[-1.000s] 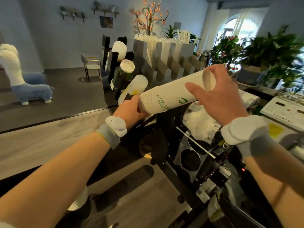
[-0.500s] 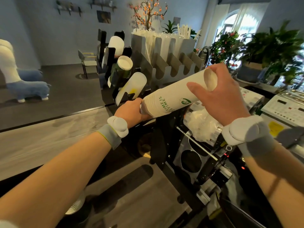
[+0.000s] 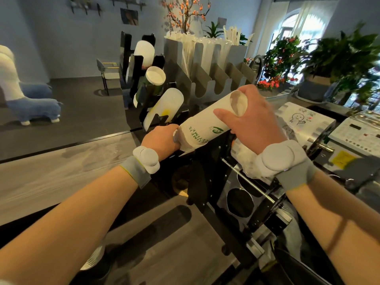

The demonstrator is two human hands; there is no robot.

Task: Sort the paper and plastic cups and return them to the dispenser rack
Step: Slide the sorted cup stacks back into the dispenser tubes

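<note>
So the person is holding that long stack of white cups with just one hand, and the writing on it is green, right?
Not quite. The head view shows both hands on the stack of white cups: the left hand grips the lower end and the right hand wraps the upper end. The writing on it is green, as you said.

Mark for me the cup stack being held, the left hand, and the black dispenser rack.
cup stack (image 3: 202,128), head view, on its printed white side.
left hand (image 3: 161,138), head view, on the back of the hand at the stack's lower end.
black dispenser rack (image 3: 137,67), head view, on an upright black panel.
</note>
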